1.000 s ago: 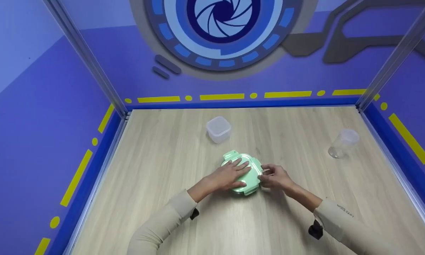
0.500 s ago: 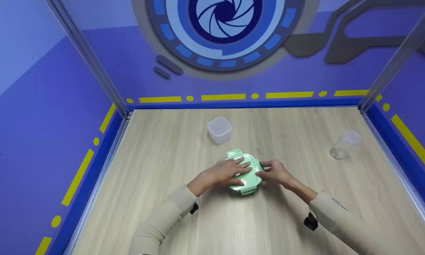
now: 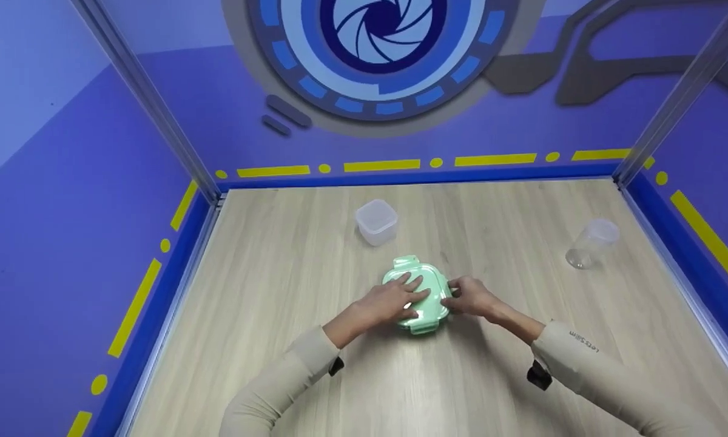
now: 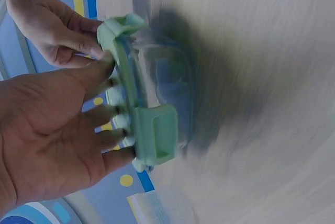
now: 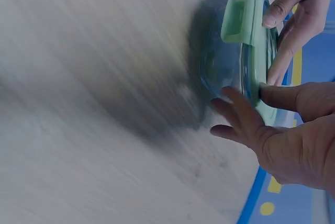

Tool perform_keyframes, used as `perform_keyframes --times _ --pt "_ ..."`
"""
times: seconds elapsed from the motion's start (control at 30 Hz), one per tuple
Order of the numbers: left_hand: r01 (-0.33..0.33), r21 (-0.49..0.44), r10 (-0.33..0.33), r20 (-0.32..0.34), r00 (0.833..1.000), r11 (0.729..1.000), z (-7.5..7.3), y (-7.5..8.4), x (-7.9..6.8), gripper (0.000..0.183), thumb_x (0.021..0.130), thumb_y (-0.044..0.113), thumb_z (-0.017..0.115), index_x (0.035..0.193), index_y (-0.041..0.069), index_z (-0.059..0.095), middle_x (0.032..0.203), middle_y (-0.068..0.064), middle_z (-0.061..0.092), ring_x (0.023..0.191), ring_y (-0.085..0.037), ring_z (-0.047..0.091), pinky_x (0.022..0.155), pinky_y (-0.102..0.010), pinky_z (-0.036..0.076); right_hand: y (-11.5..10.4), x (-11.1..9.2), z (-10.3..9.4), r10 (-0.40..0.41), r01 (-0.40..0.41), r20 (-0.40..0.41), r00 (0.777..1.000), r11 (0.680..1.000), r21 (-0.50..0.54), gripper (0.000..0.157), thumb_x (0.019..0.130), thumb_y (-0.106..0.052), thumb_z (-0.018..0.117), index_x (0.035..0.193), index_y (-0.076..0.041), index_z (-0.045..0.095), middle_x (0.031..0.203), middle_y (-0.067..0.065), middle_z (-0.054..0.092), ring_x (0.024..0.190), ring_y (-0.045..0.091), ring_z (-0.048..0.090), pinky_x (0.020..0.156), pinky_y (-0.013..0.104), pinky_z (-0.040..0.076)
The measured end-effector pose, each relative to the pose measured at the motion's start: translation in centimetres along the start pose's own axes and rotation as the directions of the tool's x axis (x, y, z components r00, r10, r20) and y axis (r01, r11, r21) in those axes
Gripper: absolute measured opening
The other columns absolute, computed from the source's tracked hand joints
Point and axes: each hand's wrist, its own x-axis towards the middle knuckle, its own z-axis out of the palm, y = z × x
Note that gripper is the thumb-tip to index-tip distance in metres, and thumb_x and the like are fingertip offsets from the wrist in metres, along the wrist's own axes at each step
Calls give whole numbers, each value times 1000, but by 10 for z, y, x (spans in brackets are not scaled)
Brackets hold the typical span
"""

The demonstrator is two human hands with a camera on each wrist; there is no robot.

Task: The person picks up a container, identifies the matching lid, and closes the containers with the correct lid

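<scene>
A glass food container with a light green lid stands on the table, below the middle of the head view. The green flaps at its far and near sides stick out from the rim. My left hand rests on top of the lid with its fingers spread. At the lid's right edge, my right hand pinches the rim. Its thumb presses on the lid edge, while its fingers lie along the glass side. The right hand hides that part of the rim in the head view.
Behind the food container stands a translucent square tub. A clear cylindrical jar stands at the right of the wooden table. Blue printed walls enclose the back and both sides.
The food container has turned slightly clockwise as seen from above. My right hand has drawn its thumb and fingers closer around the rim. The left hand stays on the lid.
</scene>
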Motion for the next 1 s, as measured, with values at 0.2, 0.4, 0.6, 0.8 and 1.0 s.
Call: perform_keyframes --times 0.2,0.4,0.6,0.8,1.0 --pt "-6 -54 9 47 999 999 -6 -13 2 61 102 44 57 158 37 35 169 8 25 159 -20 22 109 -46 51 -14 9 -11 50 -45 36 998 992 -121 15 88 -9 75 84 -2 62 69 -2 58 65 9 54 59 23 50" --pt "-40 -67 43 48 998 997 -4 -14 5 59 102 43 57 157 38 37 169 8 25 159 -19 21 110 -46 50 -14 16 -20 69 -61 83 994 994 -94 20 91 -9 75 77 2 68 67 8 70 64 11 66 67 32 63" --pt "-69 -64 73 58 996 996 -1 -13 7 58 103 44 55 158 37 37 170 7 24 159 -19 21 111 -47 49 -11 19 -19 96 -89 94 991 993 -72 14 88 -2 76 84 9 70 78 23 75 67 18 73 67 33 63" --pt "-72 -74 77 72 994 995 -1 -18 6 58 104 43 54 158 36 36 170 6 23 160 -20 18 116 -48 43 -11 24 -17 141 -137 96 985 989 -52 14 89 -4 76 89 9 72 82 20 77 76 22 77 74 37 64" --pt "-87 -89 92 63 994 992 0 -18 6 57 104 42 55 158 35 37 170 6 24 159 -21 19 114 -50 46 -5 27 -21 143 -141 127 981 990 -25 16 89 -6 77 78 2 70 78 16 77 72 17 75 73 36 64"
